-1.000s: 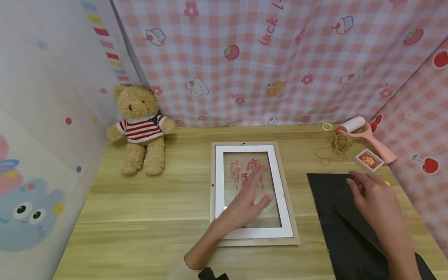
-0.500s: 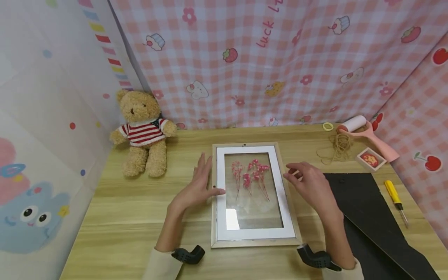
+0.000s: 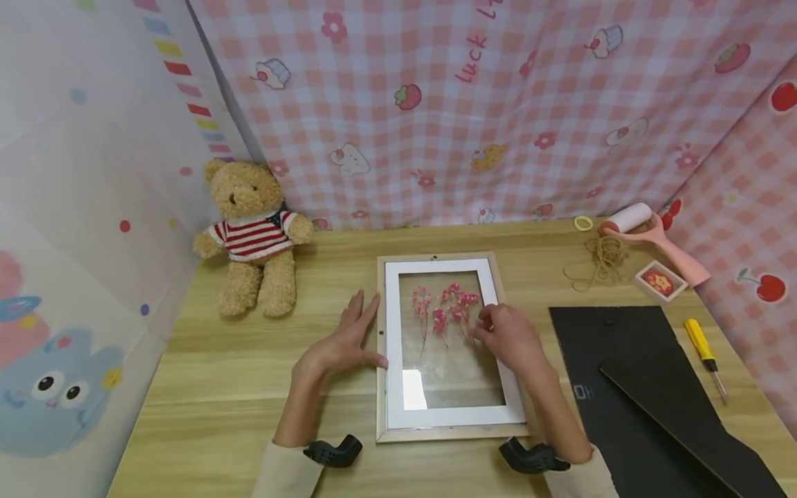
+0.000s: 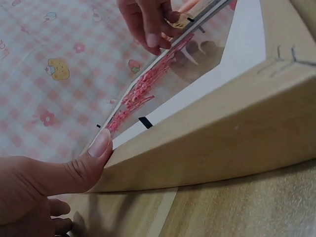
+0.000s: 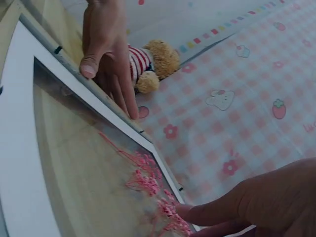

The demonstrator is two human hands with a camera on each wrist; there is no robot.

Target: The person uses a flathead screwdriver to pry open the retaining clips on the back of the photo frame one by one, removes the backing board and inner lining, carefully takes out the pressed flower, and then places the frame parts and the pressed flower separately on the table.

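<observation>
A wooden picture frame (image 3: 448,433) with a white mat lies flat in the middle of the table, pink dried flowers (image 3: 445,311) under its glass. My left hand (image 3: 349,342) rests on the table beside the frame's left edge with straight fingers, its thumb (image 4: 94,153) pressed against the wooden side (image 4: 222,143). My right hand (image 3: 507,339) lies over the right part of the glass, fingers bent. Its fingertips (image 5: 197,212) touch the pane at the flowers (image 5: 148,180). Nothing shows between those fingers.
A teddy bear (image 3: 252,232) sits at the back left. A black backing board (image 3: 629,387) lies right of the frame, with a yellow screwdriver (image 3: 703,349) beyond it. At the back right are a pink lint roller (image 3: 654,238), twine (image 3: 600,259) and a small box (image 3: 660,282). Cloth walls enclose the table.
My left hand left the glass and settled at the frame's left edge. My right hand came off the black board, moved left, and now touches the glass by the flowers.
</observation>
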